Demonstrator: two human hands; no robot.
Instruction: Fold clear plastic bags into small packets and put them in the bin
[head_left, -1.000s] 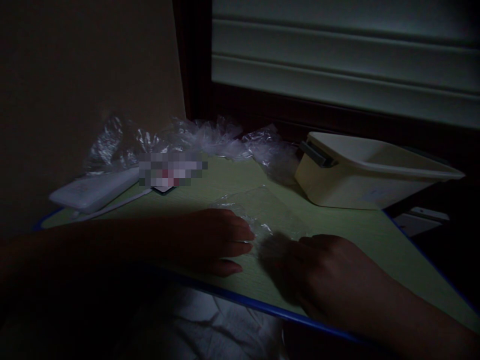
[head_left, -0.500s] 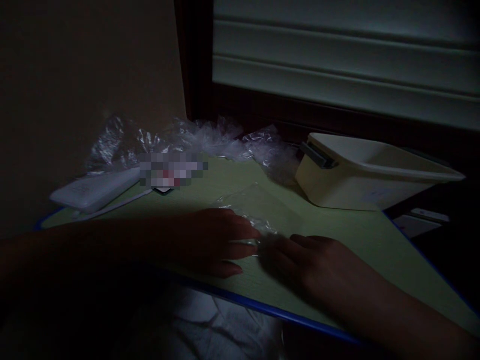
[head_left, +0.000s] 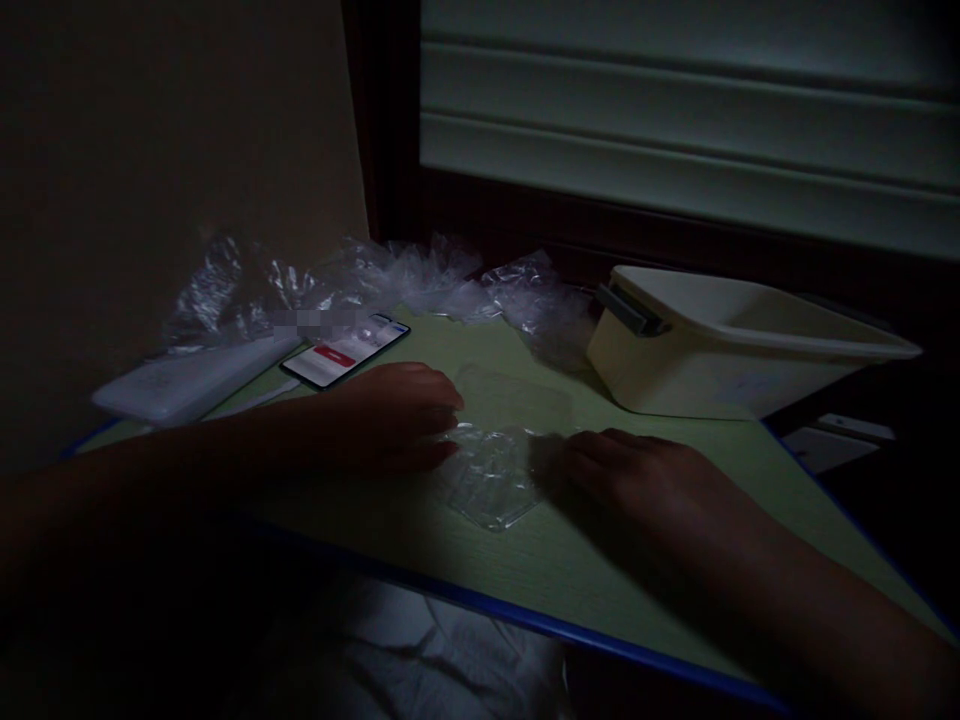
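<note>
A clear, crinkled plastic bag (head_left: 491, 475) lies flat on the pale green table (head_left: 600, 580), with a rounded corner pointing toward me. Its far part looks smoother and is faint in the dim light. At its left edge is my left hand (head_left: 394, 415), thumb and fingers closed on the plastic. From the right, my right hand (head_left: 637, 465) meets the opposite edge with its fingers bent and held together. The right fingertips sit in shadow, so their exact grip is hard to see.
Behind my left hand lie a lit phone (head_left: 345, 352) and a white power bank (head_left: 187, 380) with a cable. Crumpled clear plastic bags (head_left: 427, 275) line the back. A cream bin (head_left: 675, 370) stands at the back right. Blue edging (head_left: 525, 615) borders the table.
My left hand has moved back and slightly left, its spread fingers now drawn together. My right hand has shifted back a little. More of the plastic's near part now shows between them.
</note>
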